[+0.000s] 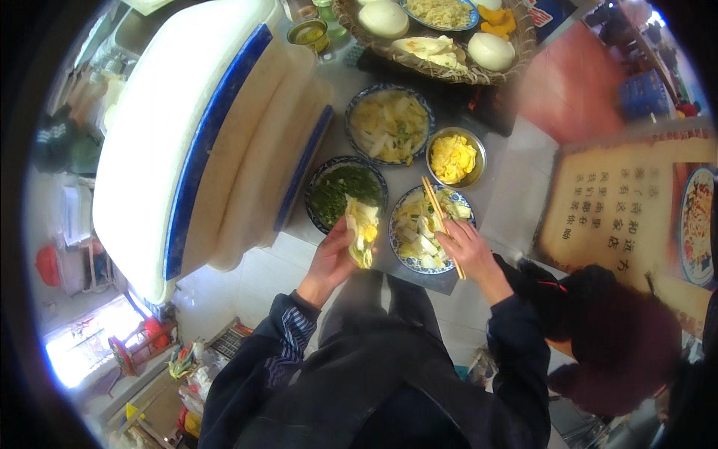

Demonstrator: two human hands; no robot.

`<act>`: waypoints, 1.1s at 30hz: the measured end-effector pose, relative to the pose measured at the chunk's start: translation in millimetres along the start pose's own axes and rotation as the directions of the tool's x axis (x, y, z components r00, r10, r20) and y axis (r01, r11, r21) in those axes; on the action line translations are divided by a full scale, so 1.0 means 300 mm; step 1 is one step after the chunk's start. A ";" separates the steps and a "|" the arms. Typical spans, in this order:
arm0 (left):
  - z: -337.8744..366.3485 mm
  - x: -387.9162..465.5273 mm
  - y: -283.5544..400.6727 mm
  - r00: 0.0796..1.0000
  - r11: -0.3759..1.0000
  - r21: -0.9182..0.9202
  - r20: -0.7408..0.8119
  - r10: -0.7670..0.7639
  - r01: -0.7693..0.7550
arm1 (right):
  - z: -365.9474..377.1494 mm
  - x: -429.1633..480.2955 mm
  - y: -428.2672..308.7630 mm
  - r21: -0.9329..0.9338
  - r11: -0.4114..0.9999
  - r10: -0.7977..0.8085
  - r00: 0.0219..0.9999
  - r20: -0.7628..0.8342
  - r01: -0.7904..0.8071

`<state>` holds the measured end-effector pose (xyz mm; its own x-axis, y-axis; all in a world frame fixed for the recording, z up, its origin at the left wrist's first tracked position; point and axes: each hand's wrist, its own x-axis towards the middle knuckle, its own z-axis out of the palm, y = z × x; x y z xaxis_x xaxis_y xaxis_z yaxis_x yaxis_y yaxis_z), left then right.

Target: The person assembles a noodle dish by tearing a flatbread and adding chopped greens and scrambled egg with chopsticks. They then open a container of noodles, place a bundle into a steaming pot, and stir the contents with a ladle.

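Note:
My left hand (335, 252) grips a folded flatbread (362, 233) with yellow egg and greens showing at its opening. Wooden chopsticks (436, 205) are held in my right hand (465, 246), their tips near the steel bowl. Under that hand lies a blue-and-white patterned plate (397, 251) of pale cooked cabbage (423, 236), partly covered by my fingers. Scrambled egg (452, 159) fills the small steel bowl (483, 163) behind the plate. A bowl of chopped dark greens (342, 188) stands just beyond my left hand. Farther back is a bowl of cabbage in broth (389, 126).
A wicker basket (404, 63) at the back holds steamed buns (491, 51), flatbread pieces and a plate of food. Large white, blue-edged panels (185, 140) rise close on the left. Another person (617, 342) is at the right, near a poster bearing writing (606, 196).

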<state>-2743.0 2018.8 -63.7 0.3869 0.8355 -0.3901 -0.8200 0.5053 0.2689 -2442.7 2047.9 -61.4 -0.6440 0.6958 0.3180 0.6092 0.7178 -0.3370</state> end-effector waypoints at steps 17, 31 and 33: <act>0.734 0.057 -0.819 0.590 0.445 0.636 -0.019 -0.807 0.630 | -0.509 -0.791 -0.170 0.975 0.214 0.611 0.786 -0.092 -0.052; 1.598 -0.065 -2.417 0.080 0.187 0.918 0.228 -0.970 -0.350 | -1.282 -2.168 -0.339 0.786 0.614 0.740 -0.294 -0.605 -0.072; 1.619 -0.132 -2.602 0.139 0.205 0.831 0.318 -0.938 -0.517 | -1.296 -2.312 -0.342 0.783 0.622 0.725 -0.368 -0.582 -0.014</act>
<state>-1913.3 1696.2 169.6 0.9569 -0.2891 -0.0262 -0.0180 -0.1493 0.9886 -1878.7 1500.8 97.3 0.9480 0.2781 0.1549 0.0255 0.4189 -0.9077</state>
